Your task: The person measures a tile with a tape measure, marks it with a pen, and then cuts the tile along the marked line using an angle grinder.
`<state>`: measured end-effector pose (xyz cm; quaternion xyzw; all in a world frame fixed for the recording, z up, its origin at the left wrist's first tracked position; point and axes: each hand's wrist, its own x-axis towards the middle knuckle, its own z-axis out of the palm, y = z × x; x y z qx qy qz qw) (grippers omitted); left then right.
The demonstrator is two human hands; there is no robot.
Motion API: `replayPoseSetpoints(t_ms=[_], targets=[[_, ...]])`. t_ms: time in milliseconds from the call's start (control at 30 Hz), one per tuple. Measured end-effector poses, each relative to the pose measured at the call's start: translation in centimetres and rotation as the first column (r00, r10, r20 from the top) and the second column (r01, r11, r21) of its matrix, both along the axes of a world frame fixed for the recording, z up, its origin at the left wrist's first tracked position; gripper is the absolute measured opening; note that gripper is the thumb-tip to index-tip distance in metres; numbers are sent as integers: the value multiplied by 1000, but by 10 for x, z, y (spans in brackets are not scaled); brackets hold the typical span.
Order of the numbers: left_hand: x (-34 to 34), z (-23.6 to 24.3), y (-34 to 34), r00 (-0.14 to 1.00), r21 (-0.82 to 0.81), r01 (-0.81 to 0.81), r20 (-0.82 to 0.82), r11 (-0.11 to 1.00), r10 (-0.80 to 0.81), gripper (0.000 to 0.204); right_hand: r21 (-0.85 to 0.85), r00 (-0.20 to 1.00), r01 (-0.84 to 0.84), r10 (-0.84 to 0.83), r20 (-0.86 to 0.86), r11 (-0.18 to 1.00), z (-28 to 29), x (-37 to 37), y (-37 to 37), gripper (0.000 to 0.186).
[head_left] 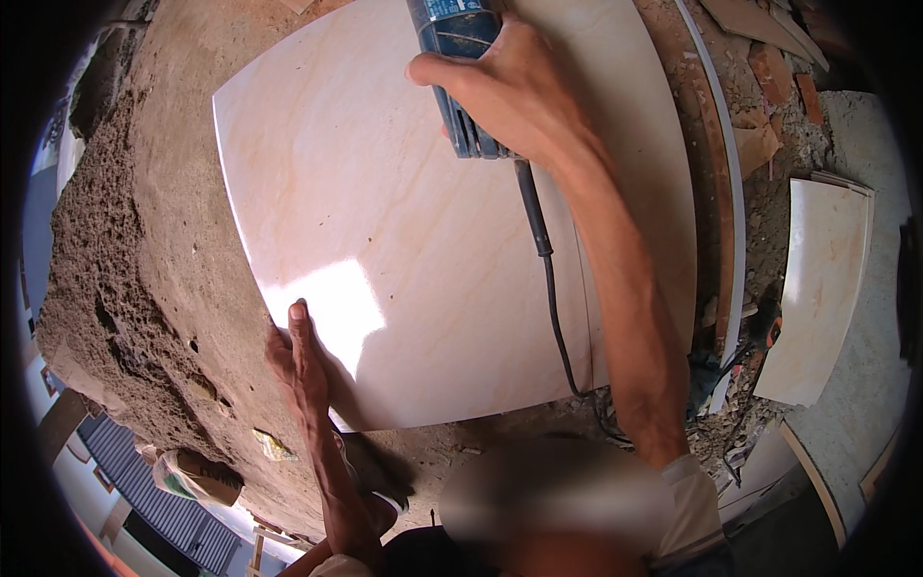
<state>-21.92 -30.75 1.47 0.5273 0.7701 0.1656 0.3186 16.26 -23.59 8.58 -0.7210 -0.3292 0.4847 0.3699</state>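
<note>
A large glossy cream tile [461, 308] with faint tan veins lies flat in front of me. My left hand [301, 370] grips its left edge near the lower corner, thumb on top and the other fingers at the edge, partly hidden. Over the tile's far part, my right hand [514, 91] is wrapped round a blue corded power tool [469, 125] shaped like an angle grinder. The picture's top cuts off the tool's working end. Its black cord [550, 298] runs toward me across the tile. A thin straight line [585, 308] crosses the tile beside my right forearm.
Rough concrete [183, 221] with a crumbling edge borders the tile on the left. To the right lie a long pale strip [726, 163], broken brick [769, 72] and rubble. Stacked narrow tile pieces [817, 288] rest farther right. A crumpled bag [197, 476] sits at the lower left.
</note>
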Motion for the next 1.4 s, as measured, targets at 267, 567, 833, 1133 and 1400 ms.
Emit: replayPoseSetpoints(t_ms=[267, 567, 833, 1133, 1400], targets=[[3, 0, -1, 1000, 36, -4, -11, 999, 4, 82, -24, 998, -50, 49, -28, 998, 0, 4, 2, 31], [1, 0, 0, 998, 36, -5, -60, 999, 7, 85, -7, 1000, -3, 3, 5, 1000, -1, 1, 1, 33], [3, 3, -1, 1000, -3, -4, -18, 1000, 4, 82, 11, 999, -39, 39, 13, 999, 0, 4, 2, 31], [-1, 0, 1, 999, -39, -13, -34, 999, 12, 93, 26, 996, -52, 53, -73, 998, 2, 4, -1, 24], [-4, -3, 0, 998, -27, -11, -65, 1000, 9, 95, -14, 999, -29, 30, 19, 999, 4, -4, 1, 24]])
